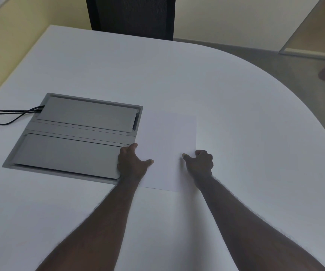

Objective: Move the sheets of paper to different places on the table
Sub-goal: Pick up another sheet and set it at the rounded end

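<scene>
Left hand [132, 163] and right hand [199, 162], fingers curled, thumbs out, press the side edges of a sheet of paper [167, 151] lying flat mid-table. White table [236, 98], rounded right edge. Grey cable hatch [75, 135] touches the sheet's left side. Black chair [130, 15] at the far edge; yellow wall [20, 26] behind.

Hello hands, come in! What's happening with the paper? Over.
Left hand and right hand gripping the sheet of paper by its side edges. Sheet flat on table. Grey cable box touching its left edge.

Yellow walls [30, 16], grey floor [275, 61]
</scene>
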A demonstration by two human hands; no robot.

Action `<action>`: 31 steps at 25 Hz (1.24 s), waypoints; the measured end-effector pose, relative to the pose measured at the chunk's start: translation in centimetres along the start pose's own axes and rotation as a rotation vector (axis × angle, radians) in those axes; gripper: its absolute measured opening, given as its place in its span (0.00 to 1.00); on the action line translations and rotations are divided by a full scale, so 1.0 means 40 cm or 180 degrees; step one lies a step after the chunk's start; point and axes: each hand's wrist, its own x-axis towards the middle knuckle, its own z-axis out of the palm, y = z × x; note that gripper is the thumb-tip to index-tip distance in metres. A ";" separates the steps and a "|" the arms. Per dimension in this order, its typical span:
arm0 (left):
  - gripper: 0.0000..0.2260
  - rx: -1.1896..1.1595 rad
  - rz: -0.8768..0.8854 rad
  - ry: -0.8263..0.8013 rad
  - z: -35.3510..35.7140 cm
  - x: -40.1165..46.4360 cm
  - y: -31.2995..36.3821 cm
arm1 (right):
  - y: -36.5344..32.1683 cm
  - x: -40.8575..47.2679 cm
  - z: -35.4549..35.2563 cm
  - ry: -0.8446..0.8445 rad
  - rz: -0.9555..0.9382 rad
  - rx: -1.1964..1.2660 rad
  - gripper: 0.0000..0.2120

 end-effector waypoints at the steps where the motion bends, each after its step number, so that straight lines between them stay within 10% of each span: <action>1: 0.36 -0.0001 -0.0004 -0.0002 0.000 0.000 0.000 | 0.002 0.001 0.000 0.0023 -0.0018 0.0051 0.28; 14: 0.36 -0.0069 0.0011 -0.0021 0.002 0.001 -0.005 | 0.016 0.032 0.006 0.0232 -0.0428 0.0659 0.05; 31: 0.11 -0.1148 -0.0091 0.0311 -0.042 -0.026 0.027 | 0.048 -0.017 -0.076 -0.0091 -0.0573 0.1550 0.08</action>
